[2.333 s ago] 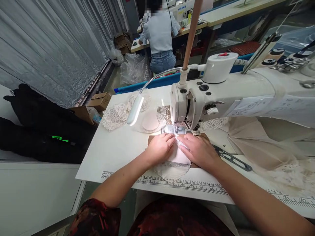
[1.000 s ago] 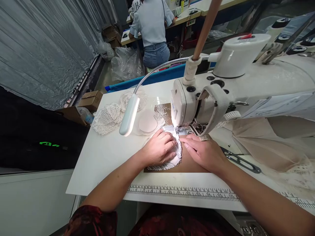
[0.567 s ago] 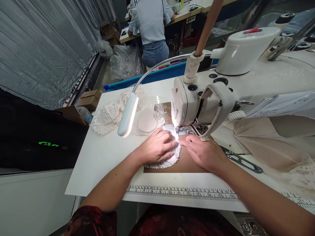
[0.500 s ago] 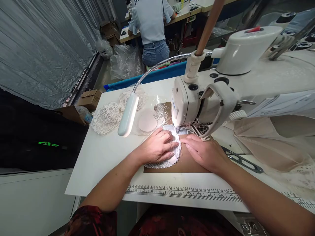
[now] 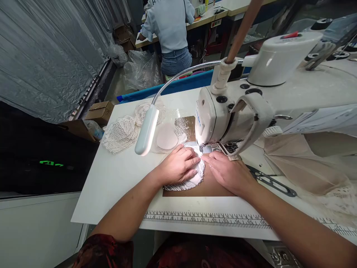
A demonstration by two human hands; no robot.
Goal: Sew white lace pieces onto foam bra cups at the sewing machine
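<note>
A white lace bra cup [image 5: 198, 174] lies under the head of a white sewing machine [image 5: 208, 115], its scalloped edge close to the needle. Flat across its left part rests my left hand [image 5: 178, 166], fingers stretched forward and slightly apart. On the other side, my right hand [image 5: 227, 169] has its fingers together, with the fingertips at the cup's right edge just in front of the presser foot. Its thumb side partly hides what the fingertips pinch. Beneath both hands is a brown sheet [image 5: 214, 188]. The lamp lights the stitching spot.
More lace cups [image 5: 120, 134] and a round pale pad [image 5: 167, 136] lie on the table's left. A lamp on a bendable neck [image 5: 147, 130] hangs over them. To the right are a dark slotted metal bar [image 5: 275, 182] and beige mesh fabric [image 5: 304, 158]. Another person [image 5: 171, 29] sits beyond.
Since the earliest frame the cup has turned, and my left hand lies further over it. Lately my right fingertips have shifted slightly left along its edge. The other person's arm moved.
</note>
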